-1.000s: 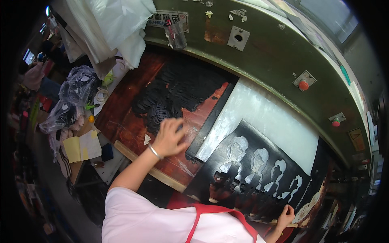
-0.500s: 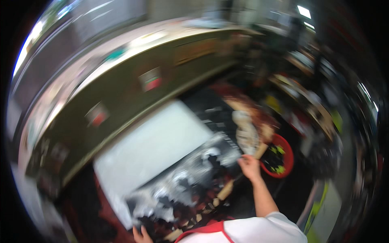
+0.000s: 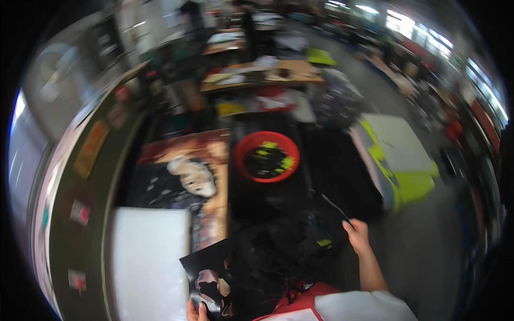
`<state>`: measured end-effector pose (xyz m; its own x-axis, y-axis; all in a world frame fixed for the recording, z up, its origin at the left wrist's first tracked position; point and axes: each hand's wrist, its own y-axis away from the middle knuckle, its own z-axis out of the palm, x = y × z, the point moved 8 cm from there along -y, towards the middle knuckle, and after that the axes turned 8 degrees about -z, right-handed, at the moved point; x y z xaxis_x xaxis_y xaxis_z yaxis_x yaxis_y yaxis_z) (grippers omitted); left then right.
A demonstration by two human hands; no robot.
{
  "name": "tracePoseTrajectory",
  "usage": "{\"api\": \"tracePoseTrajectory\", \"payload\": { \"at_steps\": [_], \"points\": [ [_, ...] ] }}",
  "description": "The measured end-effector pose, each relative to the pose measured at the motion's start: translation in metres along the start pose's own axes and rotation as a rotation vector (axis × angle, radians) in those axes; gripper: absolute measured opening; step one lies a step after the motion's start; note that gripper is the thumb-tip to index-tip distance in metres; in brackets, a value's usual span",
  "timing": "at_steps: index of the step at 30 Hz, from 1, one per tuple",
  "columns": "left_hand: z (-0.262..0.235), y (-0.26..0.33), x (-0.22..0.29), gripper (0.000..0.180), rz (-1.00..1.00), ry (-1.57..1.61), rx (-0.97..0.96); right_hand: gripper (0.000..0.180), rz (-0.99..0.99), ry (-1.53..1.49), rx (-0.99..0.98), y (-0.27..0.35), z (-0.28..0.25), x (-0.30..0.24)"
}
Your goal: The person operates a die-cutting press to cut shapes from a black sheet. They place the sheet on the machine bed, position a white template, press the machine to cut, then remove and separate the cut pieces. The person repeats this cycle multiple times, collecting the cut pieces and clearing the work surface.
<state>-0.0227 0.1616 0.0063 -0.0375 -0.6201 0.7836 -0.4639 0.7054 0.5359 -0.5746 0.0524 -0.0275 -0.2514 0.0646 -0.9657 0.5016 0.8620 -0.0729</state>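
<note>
- The scene is viewed from the person's head, facing down and forward.
- The left hand (image 3: pixel 197 312) and right hand (image 3: pixel 357 236) are shown near, low in view.
- A wooden table (image 3: pixel 306 70) is shown farther off.

At the left of the frame, a brown bench (image 3: pixel 179 144) carries a white board (image 3: pixel 150 262) and one pale object (image 3: pixel 197 177). In the centre, a red basin (image 3: pixel 251 140) stands on a black surface (image 3: pixel 251 206). At upper centre, a wooden table (image 3: pixel 309 70) carries papers (image 3: pixel 234 79).
</note>
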Motion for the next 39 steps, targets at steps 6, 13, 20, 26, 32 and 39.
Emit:
{"api": "tracePoseTrajectory", "payload": {
  "at_steps": [6, 13, 20, 26, 32, 39],
  "points": [
    [0.124, 0.02, 0.055, 0.051, 0.386, -0.099, -0.368, 0.034, -0.051, 0.244, 0.258, 0.021, -0.143, 0.031],
    [0.352, 0.087, 0.09, 0.043, 0.941, -0.295, -0.633, 0.026, 0.151, 0.094, 0.927, 0.117, -0.406, 0.08],
    [0.616, 0.327, 0.063, 0.048, 1.114, -0.181, -1.566, 0.03, -0.093, 0.227, 1.649, 0.395, -0.639, 0.021],
    [0.73, 0.614, -0.024, 0.039, 1.034, -0.188, -2.157, 0.021, -0.239, 0.784, 2.167, 0.622, -0.645, -0.138],
    [0.752, 0.836, -0.188, 0.026, 1.202, -0.316, -2.532, 0.021, 0.058, 1.304, 2.351, 0.744, -0.549, -0.15],
    [0.841, 0.747, -0.408, 0.031, 1.578, -0.811, -2.085, 0.018, 1.364, 1.087, 1.718, 0.705, -0.463, 0.115]
  ]
}}
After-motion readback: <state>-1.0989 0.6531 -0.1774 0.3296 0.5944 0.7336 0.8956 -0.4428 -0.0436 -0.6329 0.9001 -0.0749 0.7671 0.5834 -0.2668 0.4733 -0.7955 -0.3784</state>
